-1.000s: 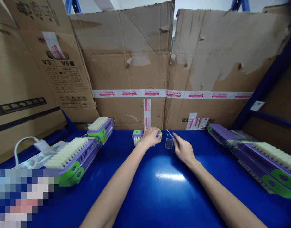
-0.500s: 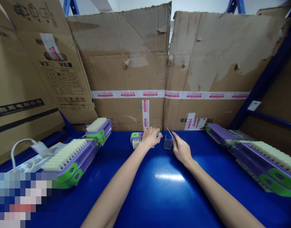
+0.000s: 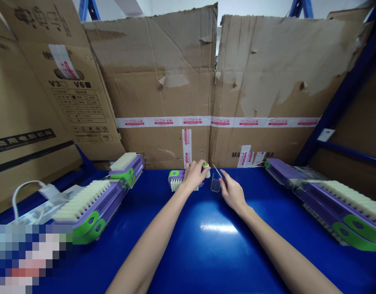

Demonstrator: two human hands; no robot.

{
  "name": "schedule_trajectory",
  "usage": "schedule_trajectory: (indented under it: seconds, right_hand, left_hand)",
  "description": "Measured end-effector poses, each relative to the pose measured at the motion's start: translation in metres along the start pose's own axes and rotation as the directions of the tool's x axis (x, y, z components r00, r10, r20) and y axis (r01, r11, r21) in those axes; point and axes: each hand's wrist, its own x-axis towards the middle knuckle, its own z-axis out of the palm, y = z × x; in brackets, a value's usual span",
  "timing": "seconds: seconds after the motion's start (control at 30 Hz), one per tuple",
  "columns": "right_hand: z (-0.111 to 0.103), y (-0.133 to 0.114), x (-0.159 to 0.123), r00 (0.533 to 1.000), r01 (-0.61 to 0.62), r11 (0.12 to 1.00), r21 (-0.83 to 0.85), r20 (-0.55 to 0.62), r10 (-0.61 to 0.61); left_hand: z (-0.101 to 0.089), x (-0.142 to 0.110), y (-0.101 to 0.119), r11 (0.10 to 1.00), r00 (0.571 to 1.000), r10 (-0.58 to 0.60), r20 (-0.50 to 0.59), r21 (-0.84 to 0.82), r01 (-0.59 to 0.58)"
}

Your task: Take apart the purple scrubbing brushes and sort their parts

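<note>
A purple scrubbing brush [image 3: 176,175] with a green end and pale bristles lies on the blue table near the cardboard. My left hand [image 3: 194,175] is over its right part and hides much of it. At the left fingertips, a small white piece with a green top [image 3: 207,170] is pinched; its exact kind is unclear. My right hand [image 3: 233,192] is closed on a slim metal tool [image 3: 218,171], its tip pointing up and left. Between the hands stands a small clear plastic box [image 3: 215,183], its contents not discernible.
More purple-and-green brushes [image 3: 96,204] sit on the left, with others [image 3: 344,204] on the right. A white plug and cable [image 3: 51,194] lie on a power strip at far left. Cardboard sheets [image 3: 157,90] wall off the back; a blue metal frame [image 3: 335,98] rises at right.
The white piece with the green top now shows raised upright at my left fingertips, where a green end lay lower before. The view and my right hand have shifted slightly left.
</note>
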Motion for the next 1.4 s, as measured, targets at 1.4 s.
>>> schedule_trajectory:
  seconds: [1.4]
  right_hand:
    - [0.011,-0.017,0.009,0.981,-0.194,0.923,-0.331,-0.081,0.177]
  left_hand:
    - [-0.015,-0.062,-0.066,0.942,0.951,0.210,-0.225,0.308,-0.134]
